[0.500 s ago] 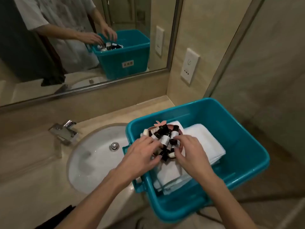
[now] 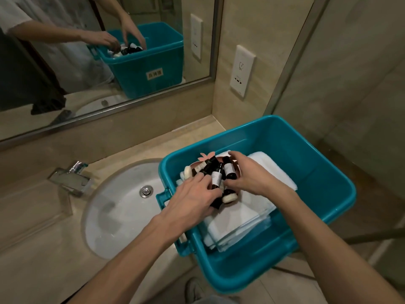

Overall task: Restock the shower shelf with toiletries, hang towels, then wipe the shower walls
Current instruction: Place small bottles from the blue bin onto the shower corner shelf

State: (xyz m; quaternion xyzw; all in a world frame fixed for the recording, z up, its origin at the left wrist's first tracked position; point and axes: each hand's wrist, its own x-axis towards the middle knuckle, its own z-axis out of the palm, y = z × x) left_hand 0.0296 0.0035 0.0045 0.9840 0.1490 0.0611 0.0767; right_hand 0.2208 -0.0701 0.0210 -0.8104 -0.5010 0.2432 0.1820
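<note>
Restocking is judged in hand: right of the sink [image 2: 122,207], the left hand [image 2: 195,198] and right hand [image 2: 252,178] have their 2 grips curled round the toiletry bottles [image 2: 217,176], atop towels [image 2: 241,218] in the bin [image 2: 306,150]. Next, a steady lift out is called for.

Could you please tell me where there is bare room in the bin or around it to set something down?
Free: the bin floor between the towels and its right wall, and the counter strip between bin and mirror. Crowded: the towels' left end, where the left hand and right hand hold the bottles beside soaps.
</note>
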